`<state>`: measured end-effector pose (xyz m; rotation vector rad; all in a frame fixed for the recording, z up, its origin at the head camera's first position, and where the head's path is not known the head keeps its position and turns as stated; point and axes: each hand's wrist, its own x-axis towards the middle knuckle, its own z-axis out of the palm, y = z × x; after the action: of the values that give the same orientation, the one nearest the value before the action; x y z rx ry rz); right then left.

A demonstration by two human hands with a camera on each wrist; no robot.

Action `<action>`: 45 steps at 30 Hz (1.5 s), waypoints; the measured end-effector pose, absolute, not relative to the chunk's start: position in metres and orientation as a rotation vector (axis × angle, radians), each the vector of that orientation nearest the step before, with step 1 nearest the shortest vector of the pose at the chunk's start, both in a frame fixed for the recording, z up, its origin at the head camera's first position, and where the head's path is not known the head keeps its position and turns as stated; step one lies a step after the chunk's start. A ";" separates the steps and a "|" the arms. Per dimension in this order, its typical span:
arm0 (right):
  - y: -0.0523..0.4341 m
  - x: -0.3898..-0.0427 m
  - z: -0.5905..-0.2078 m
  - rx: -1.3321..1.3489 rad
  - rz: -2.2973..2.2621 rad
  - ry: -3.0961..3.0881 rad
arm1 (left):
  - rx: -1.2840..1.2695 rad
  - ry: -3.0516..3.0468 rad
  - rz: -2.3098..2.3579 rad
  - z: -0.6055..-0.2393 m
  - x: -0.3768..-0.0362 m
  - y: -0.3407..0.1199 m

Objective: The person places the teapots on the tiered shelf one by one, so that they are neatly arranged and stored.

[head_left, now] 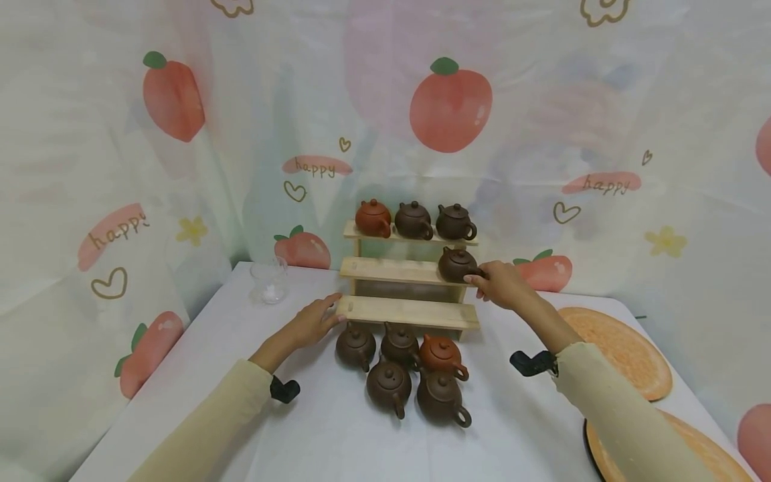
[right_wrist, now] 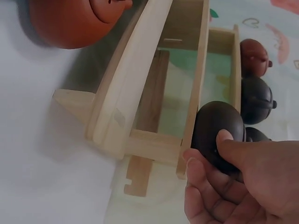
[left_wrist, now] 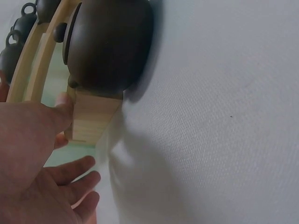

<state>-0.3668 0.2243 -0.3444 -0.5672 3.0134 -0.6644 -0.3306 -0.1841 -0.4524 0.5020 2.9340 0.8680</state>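
**Tiny clay teapots on a stepped rack – notes on handling**

In the head view, the right hand sat right of center, fingers curled round the dark brown teapot at the right end of the middle shelf of the wooden rack. The right wrist view backed that up: thumb and fingers were wrapped on the pot's round body, so that hand was closed on it, not just touching.

The left hand was just left of center, fingers fairly straight, resting against the left end of the bottom shelf. Thumb on the end of the board in the left wrist view, nothing actually pinched, so I'd call it a relaxed brace.

My take on handling: these look like unglazed clay, so stiff, brittle and likely a bit heavy for their size. The matte surface probably isn't slippery. The lid looked loose-fitting to me, so I'd keep the pot level. Spout and loop handle seem like the weak spots; gripping the belly, like the hand was doing, seems safest.

Upper center of the head view, three more pots stood on the top shelf. Lower center, five pots were clustered on the white tablecloth in front of the rack, some touching. A clear glass stood left of the rack.
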 end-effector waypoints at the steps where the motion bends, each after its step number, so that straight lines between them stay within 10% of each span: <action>1: 0.225 -0.366 -0.345 -0.551 -0.668 3.008 | 0.502 2.935 0.869 -0.453 -0.331 -0.184; 22: 0.226 -0.270 -0.409 -0.607 -0.702 2.634 | 0.536 2.928 0.928 -0.456 -0.332 -0.186; 45: 0.218 -0.258 -0.449 -0.927 -0.629 2.914 | 0.498 2.916 0.915 -0.458 -0.335 -0.185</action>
<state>-0.2582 0.2177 -0.4495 -0.9274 2.9137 -0.6293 -0.3346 -0.1852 -0.4577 0.4985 2.9157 0.9154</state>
